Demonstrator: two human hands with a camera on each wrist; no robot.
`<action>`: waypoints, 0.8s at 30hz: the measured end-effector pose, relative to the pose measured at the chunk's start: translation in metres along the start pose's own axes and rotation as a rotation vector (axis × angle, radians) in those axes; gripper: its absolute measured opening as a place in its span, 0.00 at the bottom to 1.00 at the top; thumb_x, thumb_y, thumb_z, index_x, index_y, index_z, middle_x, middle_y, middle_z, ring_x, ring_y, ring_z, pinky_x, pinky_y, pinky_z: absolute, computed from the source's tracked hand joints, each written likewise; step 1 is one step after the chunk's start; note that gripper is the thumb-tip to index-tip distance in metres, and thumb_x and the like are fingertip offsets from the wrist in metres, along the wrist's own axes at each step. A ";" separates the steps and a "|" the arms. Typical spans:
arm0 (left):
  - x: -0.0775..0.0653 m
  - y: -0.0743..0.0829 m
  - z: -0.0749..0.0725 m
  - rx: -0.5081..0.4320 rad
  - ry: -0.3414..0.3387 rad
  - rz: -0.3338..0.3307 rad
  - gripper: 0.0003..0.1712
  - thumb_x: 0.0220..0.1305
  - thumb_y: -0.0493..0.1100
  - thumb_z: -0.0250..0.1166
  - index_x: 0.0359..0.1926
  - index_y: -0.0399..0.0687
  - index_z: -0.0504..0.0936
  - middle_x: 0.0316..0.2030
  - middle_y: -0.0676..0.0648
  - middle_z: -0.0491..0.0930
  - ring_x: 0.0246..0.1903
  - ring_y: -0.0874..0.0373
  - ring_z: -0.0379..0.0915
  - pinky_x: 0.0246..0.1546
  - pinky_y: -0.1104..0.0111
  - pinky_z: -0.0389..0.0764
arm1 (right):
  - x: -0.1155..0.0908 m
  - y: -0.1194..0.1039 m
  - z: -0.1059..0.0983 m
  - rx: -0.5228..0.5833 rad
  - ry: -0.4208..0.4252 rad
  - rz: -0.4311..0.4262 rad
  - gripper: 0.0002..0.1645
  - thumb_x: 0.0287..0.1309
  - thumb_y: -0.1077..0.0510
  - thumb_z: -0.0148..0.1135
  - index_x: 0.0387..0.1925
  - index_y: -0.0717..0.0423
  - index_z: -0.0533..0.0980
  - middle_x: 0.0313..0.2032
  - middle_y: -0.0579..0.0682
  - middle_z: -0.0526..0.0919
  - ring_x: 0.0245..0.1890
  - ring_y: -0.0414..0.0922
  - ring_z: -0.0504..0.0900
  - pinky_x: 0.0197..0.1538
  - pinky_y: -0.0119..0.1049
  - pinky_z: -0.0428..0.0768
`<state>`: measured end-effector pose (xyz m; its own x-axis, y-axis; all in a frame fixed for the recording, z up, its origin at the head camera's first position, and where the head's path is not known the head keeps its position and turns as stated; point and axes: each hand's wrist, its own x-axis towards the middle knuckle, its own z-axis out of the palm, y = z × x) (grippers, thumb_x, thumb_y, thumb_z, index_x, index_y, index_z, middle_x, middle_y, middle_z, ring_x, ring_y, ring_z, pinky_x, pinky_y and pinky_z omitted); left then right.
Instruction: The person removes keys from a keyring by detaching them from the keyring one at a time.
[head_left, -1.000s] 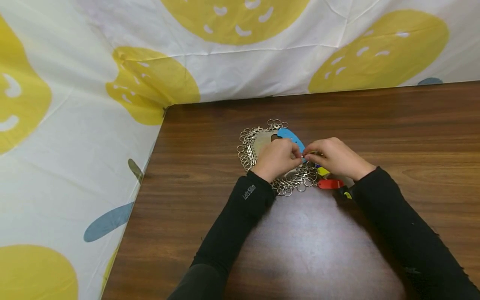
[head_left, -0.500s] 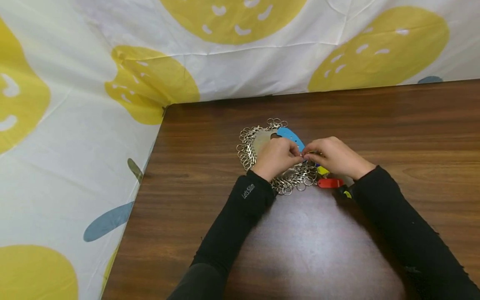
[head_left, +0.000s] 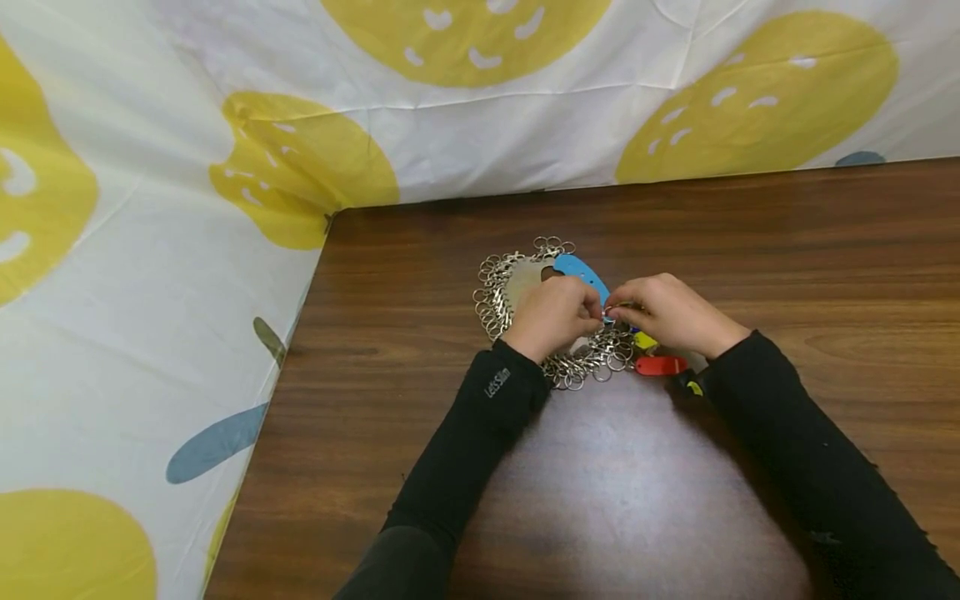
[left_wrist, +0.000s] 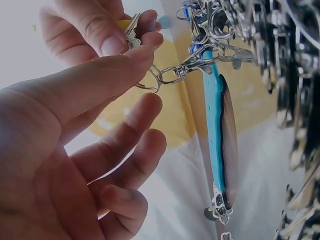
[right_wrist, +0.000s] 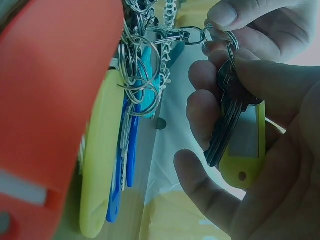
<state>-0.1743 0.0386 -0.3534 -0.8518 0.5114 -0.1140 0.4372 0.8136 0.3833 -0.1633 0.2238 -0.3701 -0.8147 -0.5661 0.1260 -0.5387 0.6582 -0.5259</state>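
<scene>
A flat metal key holder [head_left: 522,283] with a blue handle [head_left: 583,271] lies on the table, its edge lined with clips and rings. My left hand [head_left: 551,317] reaches over it, thumb and finger pinching a split key ring [left_wrist: 150,82]. That ring hangs on a swivel clip [left_wrist: 187,69] of the holder. Close on the other side, my right hand [head_left: 671,312] holds a key [right_wrist: 232,107] with a yellow key tag [right_wrist: 244,165] at the same ring. Fingers partly cover both key and ring. The left hand's other fingers are loosely spread.
A red key tag [head_left: 660,367], a yellow tag [head_left: 643,341] and blue tags [right_wrist: 132,150] hang at the holder's right side, beneath my right hand. Patterned cloth [head_left: 480,142] stands along the table's back and left edges. Brown wood tabletop [head_left: 375,433] surrounds the holder.
Both hands stay at the same spot over the holder. Only the fingertips shift slightly around the ring; the holder and tags keep their place.
</scene>
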 end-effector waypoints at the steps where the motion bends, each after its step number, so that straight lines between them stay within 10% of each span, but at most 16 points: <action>1: 0.000 0.000 0.000 -0.002 -0.001 0.001 0.06 0.58 0.49 0.68 0.26 0.58 0.82 0.30 0.58 0.83 0.29 0.66 0.76 0.27 0.72 0.72 | 0.000 0.000 0.000 -0.001 -0.001 0.001 0.09 0.60 0.62 0.60 0.41 0.59 0.82 0.37 0.53 0.86 0.32 0.43 0.82 0.36 0.37 0.77; 24: -0.001 0.001 0.000 -0.049 0.018 -0.030 0.05 0.59 0.50 0.66 0.29 0.58 0.83 0.30 0.58 0.83 0.26 0.66 0.75 0.24 0.73 0.72 | 0.000 -0.002 -0.001 -0.022 0.003 0.004 0.09 0.60 0.61 0.60 0.40 0.60 0.82 0.37 0.54 0.86 0.33 0.45 0.83 0.38 0.41 0.78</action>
<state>-0.1732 0.0387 -0.3534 -0.8696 0.4813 -0.1097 0.3968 0.8137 0.4247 -0.1625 0.2231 -0.3684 -0.8176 -0.5618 0.1262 -0.5397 0.6713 -0.5079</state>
